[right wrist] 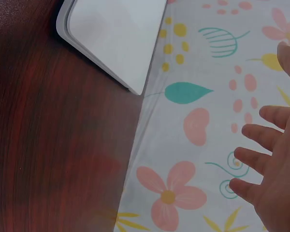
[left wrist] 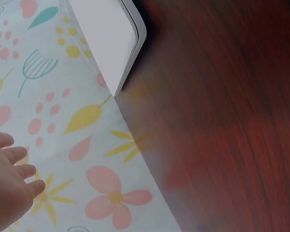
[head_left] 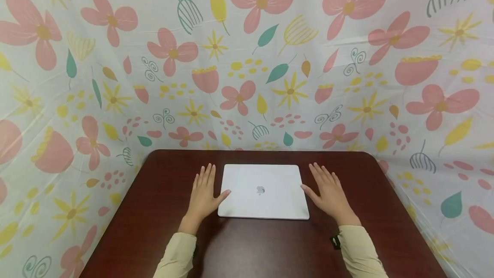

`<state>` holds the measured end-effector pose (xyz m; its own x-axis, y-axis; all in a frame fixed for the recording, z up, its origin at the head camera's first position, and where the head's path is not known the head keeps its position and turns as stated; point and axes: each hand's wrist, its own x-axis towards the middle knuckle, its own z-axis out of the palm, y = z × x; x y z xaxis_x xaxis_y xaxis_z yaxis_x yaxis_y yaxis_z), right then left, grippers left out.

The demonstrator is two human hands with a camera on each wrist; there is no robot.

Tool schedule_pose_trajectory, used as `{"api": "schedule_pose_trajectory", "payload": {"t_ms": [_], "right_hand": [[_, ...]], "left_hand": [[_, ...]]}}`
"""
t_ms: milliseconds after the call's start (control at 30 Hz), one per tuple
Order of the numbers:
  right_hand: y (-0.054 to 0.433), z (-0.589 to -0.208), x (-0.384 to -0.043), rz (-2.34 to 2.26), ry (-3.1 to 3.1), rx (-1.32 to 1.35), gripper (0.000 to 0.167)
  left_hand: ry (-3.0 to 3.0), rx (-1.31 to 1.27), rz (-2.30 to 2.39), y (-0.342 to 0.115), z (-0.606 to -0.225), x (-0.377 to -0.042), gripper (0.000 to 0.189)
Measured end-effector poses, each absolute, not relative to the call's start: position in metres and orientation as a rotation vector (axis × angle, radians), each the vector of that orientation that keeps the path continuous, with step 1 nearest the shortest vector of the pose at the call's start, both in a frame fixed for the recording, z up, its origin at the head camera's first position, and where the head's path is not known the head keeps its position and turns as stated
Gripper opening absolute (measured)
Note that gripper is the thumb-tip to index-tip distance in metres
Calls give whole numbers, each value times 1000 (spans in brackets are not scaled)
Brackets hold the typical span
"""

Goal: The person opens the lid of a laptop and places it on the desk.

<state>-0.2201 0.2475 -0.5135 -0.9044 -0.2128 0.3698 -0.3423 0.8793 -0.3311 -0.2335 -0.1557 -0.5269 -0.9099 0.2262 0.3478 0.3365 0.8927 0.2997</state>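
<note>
A closed silver laptop (head_left: 251,203) with an apple logo on its lid lies flat between the two hands. On its left side is the left hand (head_left: 203,195), fingers straight and pointing away, the thumb tip overlapping the laptop's left edge in the head view. The right hand (head_left: 329,196) mirrors it on the other side, its thumb tip right at the laptop's right edge and its fingers extended. Neither hand grips anything. Both wrist views show a rounded corner of the laptop (left wrist: 108,38), with the left fingers (left wrist: 26,170) and the right fingers (right wrist: 253,157) spread apart from it.
The dark reddish-brown table (head_left: 247,248) has rounded far corners. A white curtain (head_left: 247,132) printed with flowers and leaves hangs behind it and along both sides. A black band (head_left: 335,242) shows at the right wrist, below a cream sleeve (head_left: 359,248).
</note>
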Motion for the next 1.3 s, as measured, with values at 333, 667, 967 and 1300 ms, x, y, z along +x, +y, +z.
{"api": "schedule_pose_trajectory", "payload": {"t_ms": [333, 667, 967, 1300], "right_hand": [[241, -516, -221, 562, -2767, 459, 75], [237, -525, -221, 502, -2805, 458, 76], [236, -534, -219, 492, -2840, 462, 74], [234, -545, -217, 494, -2852, 574, 73]], "left_hand": [[-2772, -456, -546, -153, -529, -233, 100], [-2816, -507, -606, -155, -537, -232, 104], [-2876, -544, -640, -158, -547, -231, 108], [-2962, -585, -646, -164, -556, -229, 110]]}}
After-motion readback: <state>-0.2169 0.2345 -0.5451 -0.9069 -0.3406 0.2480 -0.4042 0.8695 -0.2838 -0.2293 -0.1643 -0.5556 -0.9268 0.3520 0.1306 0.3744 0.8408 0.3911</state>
